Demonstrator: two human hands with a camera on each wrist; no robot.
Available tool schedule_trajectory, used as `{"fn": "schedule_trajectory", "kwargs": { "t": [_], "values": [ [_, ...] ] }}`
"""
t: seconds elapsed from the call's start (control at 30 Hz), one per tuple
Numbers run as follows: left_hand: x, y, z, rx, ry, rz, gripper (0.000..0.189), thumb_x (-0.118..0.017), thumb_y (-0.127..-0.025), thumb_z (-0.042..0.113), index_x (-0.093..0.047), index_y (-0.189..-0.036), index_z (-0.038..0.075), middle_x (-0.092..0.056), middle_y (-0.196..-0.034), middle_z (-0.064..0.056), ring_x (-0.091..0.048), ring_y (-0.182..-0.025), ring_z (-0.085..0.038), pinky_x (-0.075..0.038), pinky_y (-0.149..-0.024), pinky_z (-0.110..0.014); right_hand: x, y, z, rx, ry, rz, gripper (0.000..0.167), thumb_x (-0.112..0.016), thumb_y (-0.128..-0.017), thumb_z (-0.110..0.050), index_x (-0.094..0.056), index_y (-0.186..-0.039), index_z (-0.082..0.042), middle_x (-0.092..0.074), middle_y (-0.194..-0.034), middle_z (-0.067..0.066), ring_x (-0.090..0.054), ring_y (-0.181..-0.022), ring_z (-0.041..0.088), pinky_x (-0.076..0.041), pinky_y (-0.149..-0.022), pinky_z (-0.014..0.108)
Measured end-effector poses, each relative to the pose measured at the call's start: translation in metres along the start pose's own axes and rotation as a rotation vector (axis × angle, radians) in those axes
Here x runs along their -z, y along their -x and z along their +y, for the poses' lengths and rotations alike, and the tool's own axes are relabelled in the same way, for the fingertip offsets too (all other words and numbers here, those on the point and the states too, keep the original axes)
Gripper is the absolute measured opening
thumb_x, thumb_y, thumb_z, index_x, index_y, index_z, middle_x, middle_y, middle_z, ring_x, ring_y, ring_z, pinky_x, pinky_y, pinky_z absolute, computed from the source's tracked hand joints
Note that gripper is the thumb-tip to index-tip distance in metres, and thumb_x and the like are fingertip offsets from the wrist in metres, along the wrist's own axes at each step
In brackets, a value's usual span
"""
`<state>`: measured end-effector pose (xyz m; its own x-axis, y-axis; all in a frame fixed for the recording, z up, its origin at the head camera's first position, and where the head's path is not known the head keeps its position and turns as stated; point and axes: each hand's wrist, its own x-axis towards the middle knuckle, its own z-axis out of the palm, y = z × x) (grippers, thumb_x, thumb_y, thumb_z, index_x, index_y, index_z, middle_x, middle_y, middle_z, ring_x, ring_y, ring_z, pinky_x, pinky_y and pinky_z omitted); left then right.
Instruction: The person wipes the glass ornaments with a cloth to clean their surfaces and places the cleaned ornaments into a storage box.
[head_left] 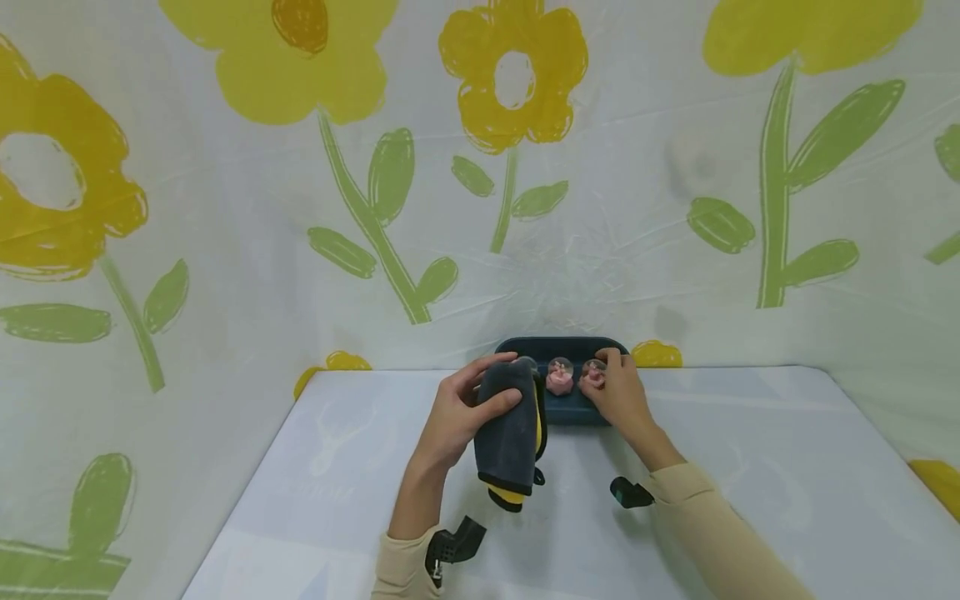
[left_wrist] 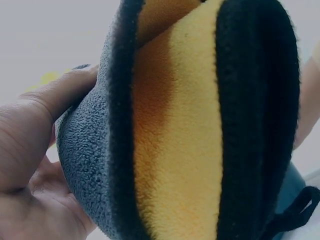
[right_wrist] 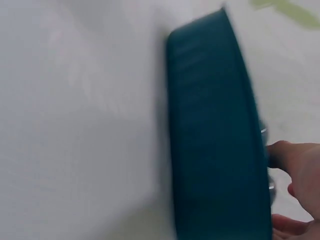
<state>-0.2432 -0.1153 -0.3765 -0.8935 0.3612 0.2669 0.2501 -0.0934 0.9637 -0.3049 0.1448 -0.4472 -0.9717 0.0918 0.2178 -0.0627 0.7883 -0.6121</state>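
Note:
My left hand (head_left: 452,414) grips a folded microfiber cloth (head_left: 504,442), dark grey outside and yellow inside with black edging. Its thumb lies across the front of the cloth. In the left wrist view the cloth's yellow inner layer (left_wrist: 182,130) faces the camera. A dark teal tray (head_left: 577,415) stands behind the cloth. My right hand (head_left: 624,396) pinches a small clear globe with a pink base (head_left: 594,373) at the tray's right end. Beside it, a similar pink-based globe (head_left: 559,379) stands in the middle. A third clear dome (head_left: 527,363) shows at the left, mostly hidden by the cloth.
The white table (head_left: 337,492) ends at the back against a hanging sheet (head_left: 622,208) printed with yellow flowers. The tray sits at that back edge. A black wrist camera (head_left: 456,542) juts out from the left sleeve, another (head_left: 630,492) from the right.

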Motion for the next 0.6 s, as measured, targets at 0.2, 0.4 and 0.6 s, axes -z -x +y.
{"fn": "schedule_trajectory", "kwargs": {
  "t": [0.2, 0.4, 0.6],
  "values": [
    [0.001, -0.002, 0.001, 0.023, 0.003, 0.015, 0.047, -0.071, -0.090, 0.016, -0.059, -0.135, 0.018, -0.065, -0.120, -0.012, -0.070, -0.092, -0.022, -0.059, -0.079, -0.037, 0.009, 0.027, 0.001, 0.028, -0.112, 0.127, 0.056, -0.073, -0.088, -0.028, -0.048, -0.129, 0.001, -0.047, -0.125, 0.029, -0.053, -0.111, 0.043, -0.046, -0.095, 0.058],
    [0.002, -0.001, 0.001, 0.030, -0.007, 0.034, 0.044, -0.069, -0.091, 0.015, -0.061, -0.133, 0.024, -0.066, -0.122, -0.012, -0.069, -0.093, -0.023, -0.059, -0.080, -0.036, 0.017, 0.060, 0.006, 0.022, -0.168, 0.221, 0.049, -0.074, -0.088, -0.026, -0.052, -0.125, -0.002, -0.052, -0.124, 0.023, -0.054, -0.111, 0.038, -0.050, -0.090, 0.052],
    [0.005, 0.000, -0.001, 0.047, -0.053, 0.065, 0.041, -0.068, -0.093, 0.020, -0.061, -0.132, 0.028, -0.066, -0.121, -0.010, -0.069, -0.094, -0.022, -0.059, -0.079, -0.036, 0.024, 0.078, 0.009, 0.011, -0.183, 0.196, 0.049, -0.072, -0.090, -0.028, -0.052, -0.127, -0.002, -0.050, -0.127, 0.024, -0.054, -0.116, 0.041, -0.052, -0.091, 0.055]
  ]
}}
